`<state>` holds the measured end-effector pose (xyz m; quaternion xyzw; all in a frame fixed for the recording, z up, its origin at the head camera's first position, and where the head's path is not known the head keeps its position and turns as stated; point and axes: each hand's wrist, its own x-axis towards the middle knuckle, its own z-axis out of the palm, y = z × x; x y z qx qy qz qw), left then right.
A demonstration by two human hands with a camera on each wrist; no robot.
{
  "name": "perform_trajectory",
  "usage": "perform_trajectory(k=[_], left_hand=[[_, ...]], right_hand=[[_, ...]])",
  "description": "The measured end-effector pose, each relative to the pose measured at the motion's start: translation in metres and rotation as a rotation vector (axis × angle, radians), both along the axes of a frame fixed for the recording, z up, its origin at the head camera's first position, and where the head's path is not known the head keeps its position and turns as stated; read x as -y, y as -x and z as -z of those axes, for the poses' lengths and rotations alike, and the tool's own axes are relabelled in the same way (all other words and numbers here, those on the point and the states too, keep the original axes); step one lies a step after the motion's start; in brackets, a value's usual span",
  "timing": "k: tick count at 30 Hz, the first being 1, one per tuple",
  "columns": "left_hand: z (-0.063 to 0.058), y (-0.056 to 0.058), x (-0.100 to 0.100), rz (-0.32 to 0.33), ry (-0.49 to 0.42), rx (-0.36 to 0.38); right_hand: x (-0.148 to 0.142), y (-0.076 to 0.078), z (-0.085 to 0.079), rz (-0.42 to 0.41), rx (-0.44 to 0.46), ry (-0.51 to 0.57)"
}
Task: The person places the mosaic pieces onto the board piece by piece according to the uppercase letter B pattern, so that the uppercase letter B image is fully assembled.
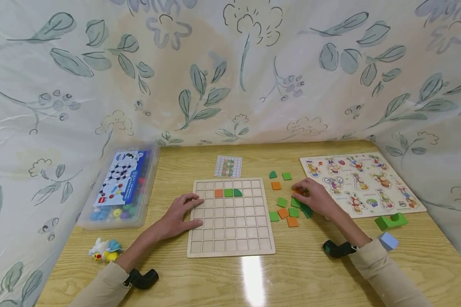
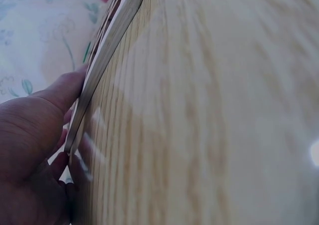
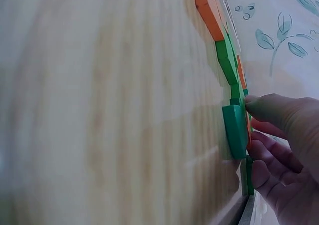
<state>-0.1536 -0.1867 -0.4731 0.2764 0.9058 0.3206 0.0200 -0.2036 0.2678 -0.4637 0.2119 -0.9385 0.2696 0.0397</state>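
Observation:
A wooden grid board (image 1: pixel 230 252) lies flat on the table. In one of its rows sit an orange square tile (image 1: pixel 219 193), a green square tile (image 1: pixel 229 193) and a dark green quarter-round tile (image 1: pixel 237 192). My left hand (image 1: pixel 178 216) rests at the board's left edge, thumb and fingertips touching it. To the right of the board, my right hand (image 1: pixel 316 197) pinches an orange tile (image 3: pixel 249 135), mostly hidden by the fingers. Around that hand lie several loose green and orange tiles (image 1: pixel 293 221), plus a dark green quarter-round piece (image 3: pixel 235 130).
A small pattern card (image 1: pixel 234 166) lies behind the board. At left stand a plastic kit box (image 1: pixel 138 209) and a small toy figure (image 1: pixel 106 250). At right are a picture puzzle board (image 1: pixel 345 179), a green block (image 1: pixel 391 221) and a blue block (image 1: pixel 389 241).

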Motion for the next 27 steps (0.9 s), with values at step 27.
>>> perform_trajectory(k=[27], left_hand=[[-0.0002,-0.0006,0.0008,-0.004,0.005,0.030]], right_hand=[[0.0019,-0.0011,-0.0041,0.040,0.104,-0.015]])
